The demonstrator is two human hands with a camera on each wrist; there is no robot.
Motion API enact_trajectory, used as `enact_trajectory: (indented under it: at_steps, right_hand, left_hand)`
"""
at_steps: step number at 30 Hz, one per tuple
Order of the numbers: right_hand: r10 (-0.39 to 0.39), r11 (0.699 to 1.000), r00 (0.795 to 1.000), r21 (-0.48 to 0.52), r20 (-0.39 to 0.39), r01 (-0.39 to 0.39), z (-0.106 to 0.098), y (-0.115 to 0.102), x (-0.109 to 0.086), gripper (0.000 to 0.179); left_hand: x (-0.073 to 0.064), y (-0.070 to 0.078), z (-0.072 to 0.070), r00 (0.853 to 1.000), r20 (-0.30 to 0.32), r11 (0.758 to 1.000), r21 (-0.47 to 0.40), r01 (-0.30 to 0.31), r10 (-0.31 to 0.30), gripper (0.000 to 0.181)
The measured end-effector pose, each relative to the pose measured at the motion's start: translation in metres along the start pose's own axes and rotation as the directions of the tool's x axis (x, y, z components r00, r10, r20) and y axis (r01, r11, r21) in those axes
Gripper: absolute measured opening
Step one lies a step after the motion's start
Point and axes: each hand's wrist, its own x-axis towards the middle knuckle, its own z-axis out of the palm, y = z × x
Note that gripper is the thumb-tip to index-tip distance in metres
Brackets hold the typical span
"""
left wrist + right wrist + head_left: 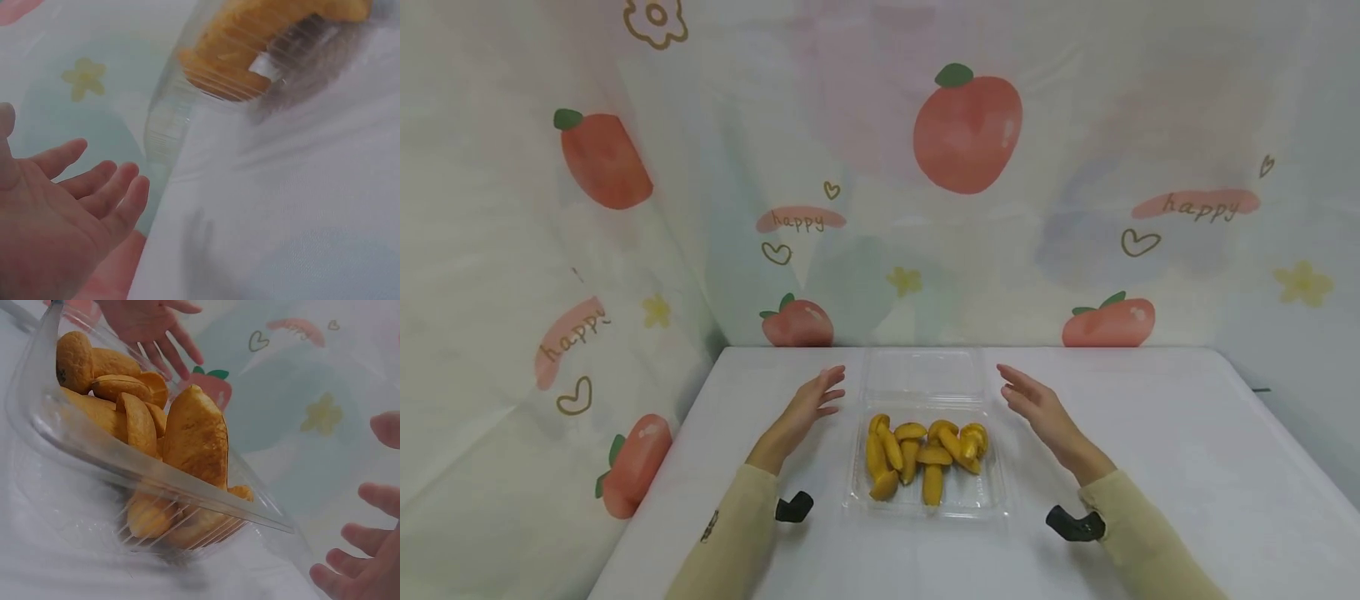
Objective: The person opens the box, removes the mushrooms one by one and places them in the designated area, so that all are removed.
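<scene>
Your left hand (808, 407) sits just left of centre in the head view, fingers straight and loosely spread, palm turned toward the middle, holding nothing. Your right hand (1037, 404) mirrors it just right of centre, fingers also straight and slightly parted, empty. Between them, in the lower middle of the frame, the clear plastic container (992, 500) rests on the white desk (1187, 467), its hinged lid (925, 372) laid open flat toward the top of the frame. Neither hand touches the container; each is near one side of the lid. Inside lie the yellow-orange mushroom-shaped pieces (925, 454), heaped together. In the right wrist view the pieces fill the upper left behind the container's wall, your fingers (350, 581) at the lower right
</scene>
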Motion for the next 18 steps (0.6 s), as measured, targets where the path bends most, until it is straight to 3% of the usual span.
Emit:
enact_trajectory:
  at_steps: [5, 12, 18]
  right_hand:
    - [-0.05, 0.997, 0.997, -0.064, -0.06, 0.046, 0.006, -0.008, -0.013, 0.057]
    - [-0.133, 0.983, 0.988, -0.134, -0.084, 0.121, 0.013, -0.015, -0.02, 0.053]
    - [-0.166, 0.973, 0.983, -0.171, -0.073, 0.152, 0.017, -0.014, -0.025, 0.051]
  left_hand:
    - [-0.015, 0.004, 0.0, 0.999, -0.028, 1.0, -0.002, -0.026, 0.026, 0.064]
    - [-0.031, 0.007, 0.004, 0.994, -0.062, 0.995, 0.053, -0.088, 0.091, 0.061]
    - [-0.04, 0.009, 0.011, 0.99, 0.002, 0.977, 0.166, -0.137, 0.138, 0.051]
